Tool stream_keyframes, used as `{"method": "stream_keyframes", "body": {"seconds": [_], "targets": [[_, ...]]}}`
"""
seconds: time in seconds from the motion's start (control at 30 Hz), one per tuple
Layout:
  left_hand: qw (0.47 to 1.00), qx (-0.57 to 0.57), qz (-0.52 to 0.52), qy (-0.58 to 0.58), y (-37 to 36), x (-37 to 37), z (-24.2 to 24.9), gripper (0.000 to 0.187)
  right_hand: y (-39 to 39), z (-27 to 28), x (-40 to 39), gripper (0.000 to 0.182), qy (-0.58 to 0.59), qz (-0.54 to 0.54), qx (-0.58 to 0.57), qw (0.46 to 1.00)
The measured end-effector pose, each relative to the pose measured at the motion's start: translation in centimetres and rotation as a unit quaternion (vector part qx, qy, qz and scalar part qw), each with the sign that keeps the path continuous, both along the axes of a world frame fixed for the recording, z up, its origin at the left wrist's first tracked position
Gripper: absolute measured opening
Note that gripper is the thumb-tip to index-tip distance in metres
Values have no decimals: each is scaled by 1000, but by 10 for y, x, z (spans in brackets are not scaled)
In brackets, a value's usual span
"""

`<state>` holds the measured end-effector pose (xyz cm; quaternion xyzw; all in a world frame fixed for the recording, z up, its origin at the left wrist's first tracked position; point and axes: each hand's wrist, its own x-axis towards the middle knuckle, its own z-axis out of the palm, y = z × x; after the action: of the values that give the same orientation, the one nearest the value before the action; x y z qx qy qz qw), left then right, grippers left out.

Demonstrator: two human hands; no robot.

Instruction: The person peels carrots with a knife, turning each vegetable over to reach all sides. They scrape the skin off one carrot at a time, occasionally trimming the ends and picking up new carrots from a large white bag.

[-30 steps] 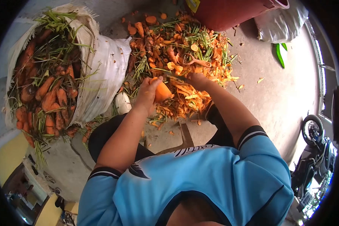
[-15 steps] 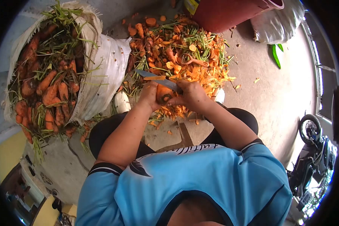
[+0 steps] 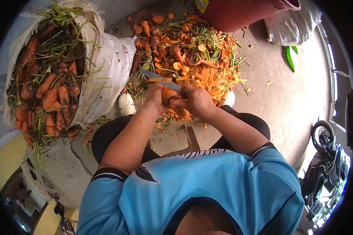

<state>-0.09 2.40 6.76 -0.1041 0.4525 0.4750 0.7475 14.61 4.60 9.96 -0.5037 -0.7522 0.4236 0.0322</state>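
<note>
My left hand (image 3: 155, 99) is closed round the left side of a thick orange carrot (image 3: 169, 95). My right hand (image 3: 198, 101) grips the handle of a knife (image 3: 162, 80), its thumb against the carrot's near end. The blade points up and to the left over the carrot, with a strip of orange peel lying along it. Just beyond both hands a heap of peelings, carrot pieces and green stalks (image 3: 211, 70) covers the floor. An orange peeler (image 3: 204, 62) lies on this heap.
At the left a white sack (image 3: 106, 74) stands open, full of carrots with green tops. A red bucket (image 3: 239, 15) and a pale filled bag (image 3: 292, 25) are at the top. A green leaf (image 3: 289, 59) lies on the floor; a motorcycle (image 3: 325, 168) stands at the right.
My right hand has shifted slightly on the knife and carrot, and its thumb now covers more of the carrot's near end. The view has moved a little.
</note>
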Motion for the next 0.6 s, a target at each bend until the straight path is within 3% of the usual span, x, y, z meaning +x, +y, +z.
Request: {"method": "stream_keyframes", "body": {"seconds": [0.23, 0.33, 0.37, 0.47, 0.5, 0.57, 0.6], "targets": [[997, -69, 18, 34, 1, 4, -4, 24, 0, -7, -1, 52, -23, 15, -46, 999], [992, 42, -113, 30, 6, -4, 4, 36, 15, -9, 5, 51, 101, -45, -157, 981], [976, 114, -180, -41, 8, -15, 11, 42, 28, -2, 9, 55, 50, -38, -186, 981], [892, 304, -263, 204, 2, -12, 8, 60, 39, 7, 23, 56, 135, -128, -393, 900], [890, 285, -276, 226, 4, -11, 15, 65, 38, 6, 24, 56, 149, -123, -403, 894], [827, 325, -302, 343, 4, -9, 18, 61, 34, 0, 25, 57, 177, -112, -425, 881], [791, 342, -314, 399, 3, -8, 19, 59, 32, -2, 24, 57, 163, -74, -325, 929]]}}
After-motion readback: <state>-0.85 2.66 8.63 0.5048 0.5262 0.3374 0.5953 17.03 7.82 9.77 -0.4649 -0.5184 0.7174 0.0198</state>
